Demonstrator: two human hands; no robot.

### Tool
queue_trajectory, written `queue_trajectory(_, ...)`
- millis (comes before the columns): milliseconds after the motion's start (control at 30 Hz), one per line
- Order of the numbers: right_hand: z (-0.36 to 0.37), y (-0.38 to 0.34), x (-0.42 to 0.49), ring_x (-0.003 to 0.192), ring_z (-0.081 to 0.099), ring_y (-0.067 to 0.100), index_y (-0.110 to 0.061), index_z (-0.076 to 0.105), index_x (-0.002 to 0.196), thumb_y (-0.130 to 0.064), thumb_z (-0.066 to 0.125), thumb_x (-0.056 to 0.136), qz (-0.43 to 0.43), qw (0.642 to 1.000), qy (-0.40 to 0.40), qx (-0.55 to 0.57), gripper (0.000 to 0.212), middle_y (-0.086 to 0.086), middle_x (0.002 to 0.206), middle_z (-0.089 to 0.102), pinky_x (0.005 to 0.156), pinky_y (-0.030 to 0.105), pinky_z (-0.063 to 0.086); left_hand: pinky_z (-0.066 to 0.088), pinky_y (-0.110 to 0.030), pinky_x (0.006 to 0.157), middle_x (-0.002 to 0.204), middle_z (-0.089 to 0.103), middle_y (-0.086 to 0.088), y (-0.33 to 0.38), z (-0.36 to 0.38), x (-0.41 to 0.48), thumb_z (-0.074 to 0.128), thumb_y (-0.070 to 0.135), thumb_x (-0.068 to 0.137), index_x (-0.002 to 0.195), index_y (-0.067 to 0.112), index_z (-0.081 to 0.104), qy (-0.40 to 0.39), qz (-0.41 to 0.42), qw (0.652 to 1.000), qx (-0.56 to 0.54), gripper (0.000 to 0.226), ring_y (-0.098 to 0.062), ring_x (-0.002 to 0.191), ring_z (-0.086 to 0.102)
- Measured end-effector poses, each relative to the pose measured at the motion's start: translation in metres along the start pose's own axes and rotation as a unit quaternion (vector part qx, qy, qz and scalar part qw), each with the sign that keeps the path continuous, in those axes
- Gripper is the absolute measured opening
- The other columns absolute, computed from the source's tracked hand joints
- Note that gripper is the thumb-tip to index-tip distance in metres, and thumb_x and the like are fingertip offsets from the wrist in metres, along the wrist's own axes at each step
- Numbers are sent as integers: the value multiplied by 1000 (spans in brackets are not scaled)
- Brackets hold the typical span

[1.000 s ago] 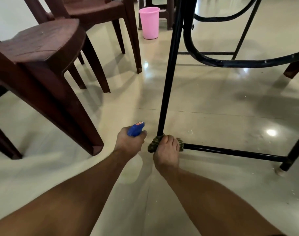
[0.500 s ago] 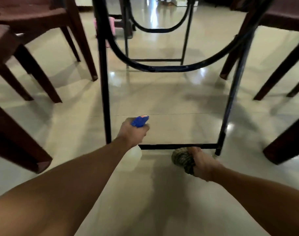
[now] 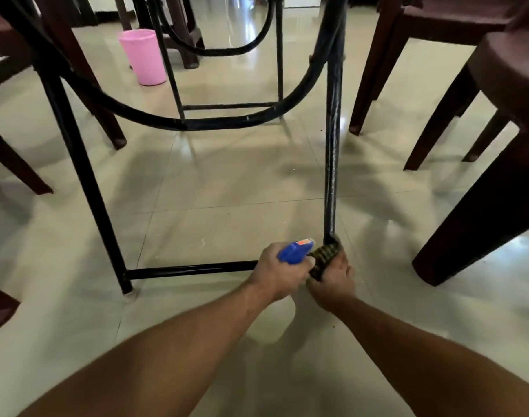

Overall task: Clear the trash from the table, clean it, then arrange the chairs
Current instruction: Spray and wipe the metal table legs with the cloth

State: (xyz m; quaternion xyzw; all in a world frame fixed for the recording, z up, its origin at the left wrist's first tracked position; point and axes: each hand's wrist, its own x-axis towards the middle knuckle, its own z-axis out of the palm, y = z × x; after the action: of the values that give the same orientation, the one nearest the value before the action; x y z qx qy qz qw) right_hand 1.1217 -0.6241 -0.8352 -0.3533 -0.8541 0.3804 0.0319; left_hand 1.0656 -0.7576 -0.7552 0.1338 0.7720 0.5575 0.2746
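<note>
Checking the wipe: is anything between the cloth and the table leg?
Nothing visible: the right hand holds the cloth against the base of the leg. The left hand holds the spray bottle beside it, not between.

Two hands were counted: one spray bottle was gripped in the left hand and one cloth in the right hand. Beyond the grip, four black table legs and one pink bin were counted. The brown chairs on either side were cut off and could not be counted.

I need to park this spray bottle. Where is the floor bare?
Bare floor lies between the left table leg and right table leg, beyond the crossbar. Crowded: at the right leg's foot, left hand, spray bottle, cloth and right hand meet.
</note>
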Motion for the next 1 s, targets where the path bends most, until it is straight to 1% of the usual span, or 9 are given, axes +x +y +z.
queue_trajectory(100, -1, 12, 16, 118, 55, 36, -32, 39, 141, -52, 61, 71, 70, 996, -31, 51, 77, 7, 132, 56, 104, 48, 46, 47, -32, 55, 65, 57, -4, -5, 8, -1, 75, 33, 80, 85, 6, 67, 17, -20, 1000, 4, 29, -16, 54, 50)
queue_trajectory(200, -8, 20, 37, 91, 65, 30, -35, 55, 119, -58, 51, 83, -49, 990, 3, 133, 43, 1, 98, 66, 79, 50, 58, 45, -35, 56, 64, 51, -6, 1, 7, 4, 72, 34, 82, 74, 6, 58, 7, -3, 1000, 17, 32, -21, 56, 46)
queue_trajectory(267, -12, 17, 41, 89, 63, 23, -33, 57, 118, -60, 49, 92, -107, 979, 82, 151, 39, 0, 99, 62, 72, 43, 58, 46, -34, 57, 65, 51, -6, 7, 5, 8, 71, 29, 87, 72, 12, 58, -3, 12, 999, 46, 26, -19, 58, 46)
queue_trajectory(333, -17, 8, 38, 98, 59, 21, -27, 56, 123, -55, 50, 94, -117, 982, 131, 66, 40, 0, 109, 59, 78, 38, 54, 45, -33, 56, 62, 49, -3, 11, 4, 11, 71, 27, 88, 69, 16, 56, -2, 24, 997, 78, 26, -16, 57, 44)
queue_trajectory(467, -11, -5, 36, 116, 53, 32, -15, 52, 129, -45, 48, 95, 0, 988, 58, -147, 45, 11, 123, 56, 95, 39, 43, 40, -30, 52, 57, 43, 2, 22, 3, 10, 70, 24, 87, 61, 21, 47, -2, 44, 994, 99, 35, -15, 53, 40)
queue_trajectory(633, -21, -35, 32, 80, 68, 12, -45, 52, 107, -39, 54, 96, -55, 975, 136, 165, 13, -7, 98, 64, 59, 31, 55, 47, -32, 57, 62, 49, -1, 32, -8, 22, 70, 26, 87, 67, 20, 55, -10, 65, 996, 67, 25, -16, 57, 45)
queue_trajectory(833, -17, -51, 40, 77, 68, 26, -26, 55, 102, -35, 58, 88, 77, 983, 97, 138, 16, 5, 93, 64, 47, 35, 55, 41, -27, 53, 55, 46, 4, 47, -13, 35, 68, 28, 79, 58, 19, 51, -16, 77, 996, 35, 28, -16, 52, 42)
queue_trajectory(933, -27, -77, 47, 69, 64, 22, -25, 55, 93, -21, 62, 79, -73, 950, 207, 221, 16, 0, 80, 64, 51, 38, 54, 44, -32, 55, 57, 54, -1, 63, -16, 41, 66, 34, 73, 64, 8, 58, -7, 96, 995, 10, 29, -18, 53, 48)
queue_trajectory(1000, -29, -79, 47, 80, 63, 16, -29, 57, 108, -24, 60, 86, -114, 948, 210, 208, 23, -4, 95, 63, 60, 35, 55, 45, -34, 55, 61, 57, -5, 73, -21, 45, 66, 32, 77, 74, 2, 62, -11, 108, 994, 8, 31, -19, 55, 49)
